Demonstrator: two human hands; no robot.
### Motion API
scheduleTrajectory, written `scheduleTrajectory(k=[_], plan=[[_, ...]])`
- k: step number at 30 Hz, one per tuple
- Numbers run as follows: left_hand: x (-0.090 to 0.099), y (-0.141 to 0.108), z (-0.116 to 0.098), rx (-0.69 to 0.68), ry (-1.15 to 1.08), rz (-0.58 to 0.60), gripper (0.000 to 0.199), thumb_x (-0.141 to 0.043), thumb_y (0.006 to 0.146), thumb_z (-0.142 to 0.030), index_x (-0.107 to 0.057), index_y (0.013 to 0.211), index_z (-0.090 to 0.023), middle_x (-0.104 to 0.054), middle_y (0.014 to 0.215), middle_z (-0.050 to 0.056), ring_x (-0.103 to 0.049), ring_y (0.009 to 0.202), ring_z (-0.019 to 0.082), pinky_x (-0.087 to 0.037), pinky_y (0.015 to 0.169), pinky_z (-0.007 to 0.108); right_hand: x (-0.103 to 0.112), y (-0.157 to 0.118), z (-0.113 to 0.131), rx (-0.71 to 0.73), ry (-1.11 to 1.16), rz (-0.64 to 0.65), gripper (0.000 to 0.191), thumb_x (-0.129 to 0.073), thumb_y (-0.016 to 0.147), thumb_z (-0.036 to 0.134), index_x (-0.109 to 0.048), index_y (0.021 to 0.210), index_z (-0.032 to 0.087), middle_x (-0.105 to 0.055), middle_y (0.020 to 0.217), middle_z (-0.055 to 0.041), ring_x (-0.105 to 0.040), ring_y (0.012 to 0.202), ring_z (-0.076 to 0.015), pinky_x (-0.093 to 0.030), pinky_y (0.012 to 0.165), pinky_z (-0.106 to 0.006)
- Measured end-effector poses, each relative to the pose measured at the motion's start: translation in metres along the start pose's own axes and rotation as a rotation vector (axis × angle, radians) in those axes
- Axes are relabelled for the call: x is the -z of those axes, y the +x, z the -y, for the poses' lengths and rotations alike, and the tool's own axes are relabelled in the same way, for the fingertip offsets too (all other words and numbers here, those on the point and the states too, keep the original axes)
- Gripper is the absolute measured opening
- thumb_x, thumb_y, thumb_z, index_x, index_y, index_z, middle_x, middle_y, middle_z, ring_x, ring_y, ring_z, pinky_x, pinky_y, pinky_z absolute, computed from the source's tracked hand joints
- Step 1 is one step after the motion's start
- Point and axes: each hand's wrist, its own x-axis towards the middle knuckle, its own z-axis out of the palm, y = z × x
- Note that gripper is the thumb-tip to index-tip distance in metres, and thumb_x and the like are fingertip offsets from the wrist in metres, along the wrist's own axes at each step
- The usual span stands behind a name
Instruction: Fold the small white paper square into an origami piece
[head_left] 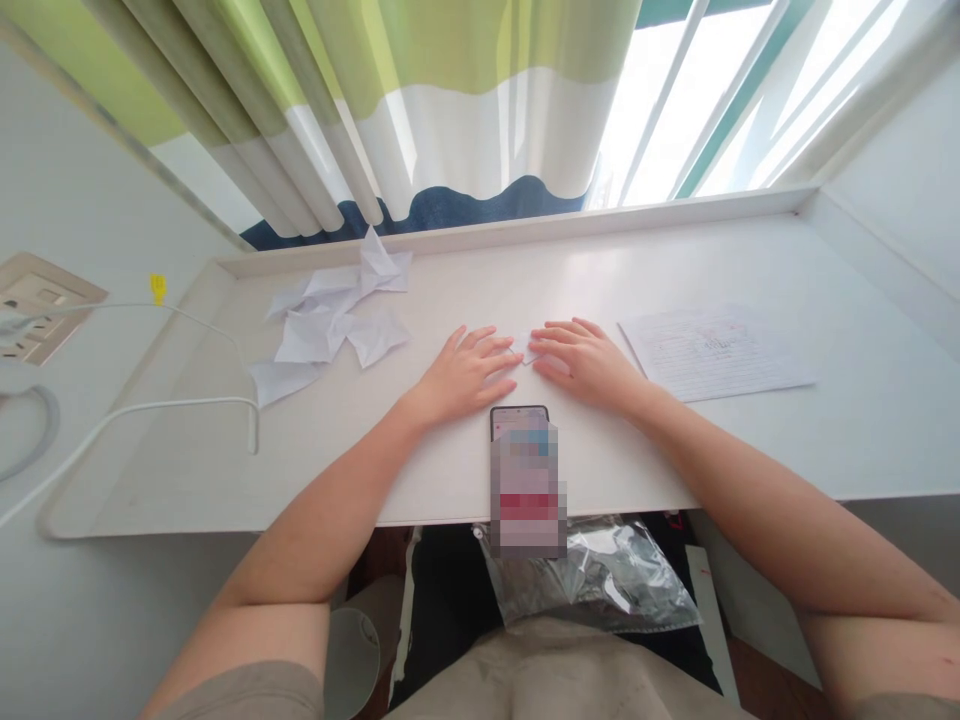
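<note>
A small piece of white folded paper (526,348) lies on the white desk, mostly covered by my fingers. My left hand (474,370) rests flat at its left side, fingers stretched out and their tips at the paper. From the right, my right hand (581,358) lies palm down with fingers extended over the paper's other edge. Just below both hands is a phone (521,480) with its screen lit and blurred out, at the desk's front edge.
Several folded white papers (330,318) lie at the back left, and a stack of written sheets (716,350) at the right. A white cable (180,403) crosses the left side. A clear plastic bag (600,575) sits below the front edge, and a bin (352,650) stands lower left.
</note>
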Motion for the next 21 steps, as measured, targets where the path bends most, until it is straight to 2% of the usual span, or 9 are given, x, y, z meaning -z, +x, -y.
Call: scheduleTrajectory(k=[3, 5, 7, 10, 16, 21], plan=[[-0.001, 0.002, -0.002, -0.045, -0.01, -0.026, 0.042, -0.062, 0.115, -0.044, -0.075, 0.152, -0.03, -0.063, 0.174, 0.007, -0.043, 0.173, 0.037, -0.018, 0.147, 0.068, 0.0, 0.0, 0.001, 0.02, 0.003, -0.028, 0.026, -0.066, 0.114, 0.034, -0.083, 0.134, 0.031, -0.08, 0.155, -0.0086, -0.068, 0.152, -0.035, -0.044, 0.133, -0.068], [-0.002, 0.003, -0.001, -0.072, -0.04, -0.051, 0.038, -0.062, 0.116, -0.043, -0.077, 0.148, -0.029, -0.069, 0.167, 0.008, -0.055, 0.164, 0.034, -0.028, 0.143, 0.064, 0.0, 0.001, 0.001, 0.067, 0.033, -0.023, 0.023, -0.066, 0.115, 0.034, -0.084, 0.128, 0.031, -0.084, 0.148, -0.0071, -0.074, 0.143, -0.0329, -0.046, 0.13, -0.063], [-0.004, 0.005, 0.0, -0.09, -0.07, -0.092, 0.033, -0.064, 0.115, -0.042, -0.08, 0.141, -0.029, -0.077, 0.155, 0.009, -0.066, 0.149, 0.032, -0.042, 0.134, 0.058, 0.0, 0.001, 0.001, 0.116, 0.07, -0.009, 0.022, -0.065, 0.116, 0.035, -0.086, 0.12, 0.032, -0.088, 0.136, -0.0049, -0.08, 0.129, -0.029, -0.05, 0.125, -0.056], [-0.008, 0.007, 0.001, -0.126, -0.091, -0.161, 0.025, -0.068, 0.115, -0.041, -0.084, 0.129, -0.027, -0.084, 0.136, 0.008, -0.072, 0.13, 0.03, -0.053, 0.117, 0.05, -0.001, 0.002, 0.002, 0.152, 0.096, -0.009, 0.024, -0.064, 0.117, 0.033, -0.086, 0.109, 0.03, -0.09, 0.125, -0.0039, -0.082, 0.117, -0.026, -0.052, 0.116, -0.049], [-0.017, 0.013, 0.007, -0.205, -0.155, -0.222, 0.022, -0.067, 0.117, -0.037, -0.085, 0.12, -0.024, -0.085, 0.115, 0.008, -0.072, 0.109, 0.025, -0.058, 0.102, 0.044, -0.002, 0.003, 0.004, 0.145, 0.095, -0.001, 0.027, -0.06, 0.119, 0.034, -0.084, 0.108, 0.028, -0.09, 0.117, -0.0046, -0.079, 0.112, -0.0274, -0.053, 0.107, -0.047], [-0.025, 0.017, 0.009, -0.174, -0.169, -0.287, 0.022, -0.066, 0.117, -0.035, -0.085, 0.12, -0.023, -0.083, 0.11, 0.009, -0.074, 0.106, 0.024, -0.061, 0.098, 0.042, 0.0, 0.003, 0.008, 0.113, 0.101, 0.016, 0.026, -0.059, 0.118, 0.036, -0.081, 0.109, 0.025, -0.089, 0.116, -0.0093, -0.077, 0.113, -0.0305, -0.055, 0.104, -0.049]])
